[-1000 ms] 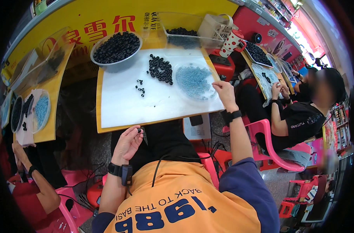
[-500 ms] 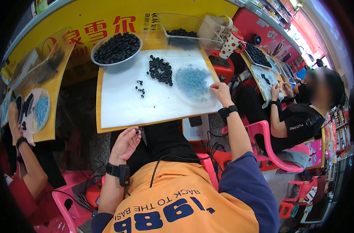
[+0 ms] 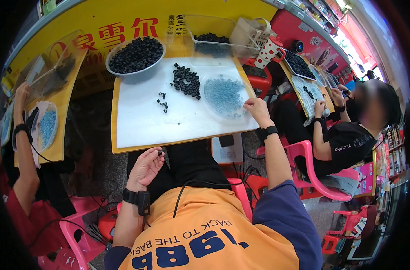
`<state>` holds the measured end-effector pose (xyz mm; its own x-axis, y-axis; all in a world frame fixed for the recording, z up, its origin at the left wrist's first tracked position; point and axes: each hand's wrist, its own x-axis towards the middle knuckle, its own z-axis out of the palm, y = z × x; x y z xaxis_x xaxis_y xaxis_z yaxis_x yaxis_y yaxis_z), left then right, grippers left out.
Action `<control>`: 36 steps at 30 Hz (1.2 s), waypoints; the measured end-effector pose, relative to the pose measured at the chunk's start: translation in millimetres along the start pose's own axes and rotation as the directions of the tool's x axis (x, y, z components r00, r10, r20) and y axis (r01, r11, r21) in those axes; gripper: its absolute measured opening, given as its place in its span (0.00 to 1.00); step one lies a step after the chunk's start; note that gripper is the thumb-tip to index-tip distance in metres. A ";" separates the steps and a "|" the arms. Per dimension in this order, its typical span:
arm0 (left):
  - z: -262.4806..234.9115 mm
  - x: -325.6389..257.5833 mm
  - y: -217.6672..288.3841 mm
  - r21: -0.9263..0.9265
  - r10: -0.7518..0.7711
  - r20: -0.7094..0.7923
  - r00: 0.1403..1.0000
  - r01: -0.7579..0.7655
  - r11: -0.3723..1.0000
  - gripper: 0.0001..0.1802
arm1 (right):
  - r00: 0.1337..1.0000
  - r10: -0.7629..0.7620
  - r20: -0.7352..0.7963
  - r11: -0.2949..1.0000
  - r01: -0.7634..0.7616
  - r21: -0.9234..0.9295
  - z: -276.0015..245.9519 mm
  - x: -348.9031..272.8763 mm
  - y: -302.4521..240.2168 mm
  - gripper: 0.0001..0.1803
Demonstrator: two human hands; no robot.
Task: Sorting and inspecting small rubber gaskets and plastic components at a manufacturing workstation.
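My left hand is in front of the board's near edge, pinching a small black ring-like piece between thumb and finger. At the right rim of a shallow clear dish, my right hand has its fingertips pressed together; anything between them is too small to make out. Many tiny translucent bluish pieces lie in the dish. Left of it, a cluster of black ring-like pieces rests on the white sheet. Several smaller black pieces lie apart from that cluster.
A round bowl heaped with black pieces stands at the back left. Behind the cluster is a clear bin with more. A polka-dot cup and beige bag stand back right. Co-workers sit at boards on both sides.
My right hand has shifted very slightly at the dish rim; my left hand stays put. The left co-worker's hand has reached forward to a clear bin. The right co-worker's hands have moved slightly.
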<state>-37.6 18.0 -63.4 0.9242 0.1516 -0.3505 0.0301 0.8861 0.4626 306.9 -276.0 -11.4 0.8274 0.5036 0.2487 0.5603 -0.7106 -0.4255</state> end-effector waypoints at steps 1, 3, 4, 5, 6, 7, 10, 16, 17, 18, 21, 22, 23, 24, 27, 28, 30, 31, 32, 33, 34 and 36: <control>-0.4 0.7 0.5 0.000 0.001 0.000 1.000 -0.001 1.000 0.09 | 1.000 -0.001 0.000 1.000 0.001 0.000 -0.8 1.1 0.7 0.09; -1.3 2.0 1.4 -0.002 0.011 -0.012 1.000 -0.011 1.000 0.09 | 0.991 0.109 -0.084 0.992 -0.102 0.079 -4.7 1.8 -0.4 0.09; -1.5 2.1 2.0 -0.004 0.009 -0.012 1.000 -0.009 1.000 0.09 | 0.991 0.110 -0.083 0.992 -0.103 0.078 -6.9 2.1 -2.5 0.09; -1.0 2.1 3.1 -0.004 0.012 -0.013 1.000 -0.012 1.000 0.09 | 0.988 0.108 -0.113 0.992 -0.100 0.074 -9.6 2.9 -4.5 0.09; -0.7 0.6 4.1 -0.007 0.018 -0.018 1.000 -0.018 1.000 0.09 | 0.985 0.102 -0.140 0.993 -0.093 0.072 -12.0 4.2 -8.9 0.09; 0.1 -0.7 4.4 -0.009 0.020 -0.021 1.000 -0.020 1.000 0.09 | 0.986 0.075 -0.150 0.994 -0.061 0.092 -14.0 4.8 -12.1 0.10; 2.0 -1.4 4.1 -0.004 0.014 -0.022 1.000 -0.014 1.000 0.09 | 0.983 0.140 -0.117 0.987 -0.128 0.100 -18.9 7.9 -12.5 0.11; 2.1 -0.7 3.2 0.006 0.004 -0.030 1.000 -0.004 1.000 0.09 | 0.992 0.121 -0.047 0.993 -0.120 0.006 -3.5 24.7 4.7 0.12; 1.0 0.0 2.8 0.004 0.000 -0.025 1.000 0.000 1.000 0.09 | 0.993 0.107 -0.047 0.994 -0.106 0.009 1.1 28.6 9.6 0.10; 0.0 0.5 2.9 0.001 -0.002 -0.020 1.000 0.002 1.000 0.09 | 0.993 0.106 -0.048 0.994 -0.106 0.009 4.8 31.7 11.8 0.10; -0.6 -1.1 3.3 0.001 0.001 -0.018 1.000 -0.001 1.000 0.10 | 0.996 0.084 0.004 0.996 -0.084 -0.015 11.5 36.9 14.0 0.09; -1.5 -2.1 3.4 -0.003 0.006 -0.023 1.000 -0.006 1.000 0.10 | 0.997 0.078 0.014 0.996 -0.077 -0.046 12.2 37.7 11.5 0.09; -2.2 -2.5 3.5 -0.010 0.001 -0.010 1.000 -0.001 1.000 0.10 | 0.997 0.071 0.025 0.995 -0.069 -0.078 12.7 37.9 9.0 0.08; -2.4 -2.7 4.3 -0.019 0.000 0.001 1.000 0.000 1.000 0.10 | 0.998 0.060 0.034 0.995 -0.057 -0.078 12.2 38.6 6.1 0.08; 0.3 -0.9 4.6 0.006 0.004 0.005 1.000 -0.004 1.000 0.12 | 0.978 0.031 -0.207 0.999 -0.038 -0.033 6.3 27.1 -2.8 0.09; -1.0 -4.3 4.8 -0.015 0.034 -0.030 0.999 -0.034 0.999 0.12 | 0.980 0.049 -0.194 0.997 -0.036 0.071 6.6 23.5 -28.4 0.10; 4.6 -6.0 4.9 0.040 0.048 -0.005 0.999 -0.047 0.998 0.13 | 0.991 0.073 -0.109 0.913 -0.022 0.407 9.9 8.4 -64.0 0.10; 6.4 -5.0 3.9 0.033 0.052 0.015 0.999 -0.053 0.998 0.14 | 0.997 0.065 -0.040 0.841 -0.033 0.540 8.7 -4.1 -92.7 0.09; 8.4 -4.4 2.8 0.029 0.057 0.034 0.998 -0.058 0.998 0.15 | 0.998 0.053 0.032 0.748 -0.060 0.661 9.7 -19.2 -124.2 0.08; 13.5 -5.9 3.3 0.010 0.053 0.033 0.998 -0.053 0.999 0.15 | 0.995 0.012 0.094 0.664 -0.079 0.744 13.8 -33.0 -147.3 0.07; 14.3 -5.2 3.0 -0.005 0.063 0.068 0.996 -0.062 0.998 0.14 | 0.990 -0.028 0.141 0.597 -0.097 0.797 19.1 -46.4 -168.5 0.06; 11.7 -5.6 4.4 -0.030 0.071 0.085 0.994 -0.069 0.997 0.13 | 0.958 -0.154 0.243 0.603 -0.104 0.791 26.7 -67.1 -208.7 0.06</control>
<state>-38.3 16.0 -49.9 0.9530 0.1767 -0.2462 -0.0451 0.8860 0.4614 133.4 -148.3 37.5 0.6972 0.7109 0.0921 0.2223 -0.0923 -0.9706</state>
